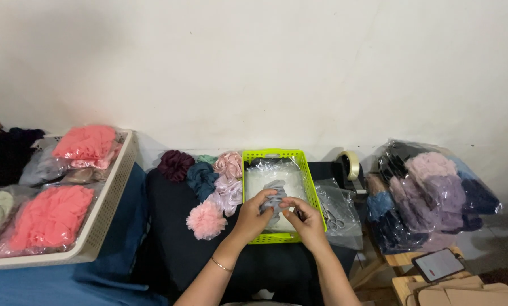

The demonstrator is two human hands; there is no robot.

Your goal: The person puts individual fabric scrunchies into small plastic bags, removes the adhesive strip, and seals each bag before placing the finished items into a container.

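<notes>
both sets of fingers are pinching a grey scrunchie (274, 195): my left hand (254, 215) grips its near side with fingers curled around the fabric, my right hand (302, 218) pinches its right edge between thumb and fingertips. i hold it just above the lime green basket (276, 154), which has clear plastic bags lying in it. left of the basket sit loose scrunchies on dark cloth, a fluffy pink one (206, 220) nearest my left wrist. a tape dispenser (349, 165) stands right of the basket, a phone (438, 264) further right.
</notes>
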